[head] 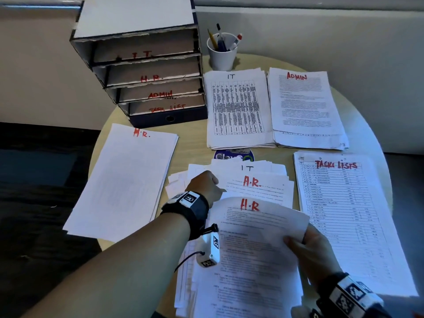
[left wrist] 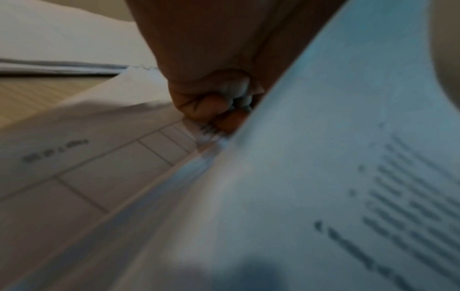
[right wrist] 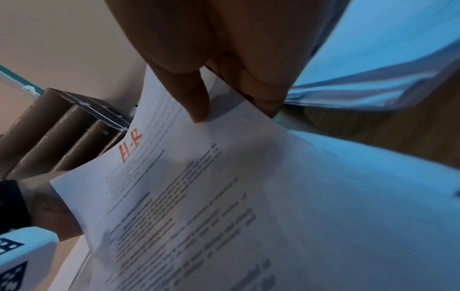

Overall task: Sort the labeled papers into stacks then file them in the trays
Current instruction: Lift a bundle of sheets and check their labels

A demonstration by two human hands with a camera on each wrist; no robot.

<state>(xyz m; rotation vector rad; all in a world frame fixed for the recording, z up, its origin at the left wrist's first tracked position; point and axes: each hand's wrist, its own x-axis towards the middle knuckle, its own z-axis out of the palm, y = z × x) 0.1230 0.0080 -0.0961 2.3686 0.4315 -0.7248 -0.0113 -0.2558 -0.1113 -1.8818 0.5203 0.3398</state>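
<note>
**Mia:** Why is the right hand (head: 307,246) pinching that H.R. sheet (head: 254,230) by its edge?

**Sam:** To lift it off the mixed pile (head: 247,177) in the middle of the round table (head: 197,143). The top of the page curls up, so I think it is going away from the pile.

**Mia:** And the left hand (head: 204,187)?

**Sam:** Its fingers (left wrist: 211,106) are curled onto the papers under that sheet. I guess it keeps them from sliding.

**Mia:** Where should the sheet go?

**Sam:** Probably onto the H.R. stack (head: 124,180) on the left. The IT stack (head: 238,109), ADMIN stack (head: 305,106) and TASK LISTS stack (head: 344,212) lie apart, so names don't mix.

**Mia:** And the trays (head: 149,74)?

**Sam:** They look empty, with the same names written on them.
</note>
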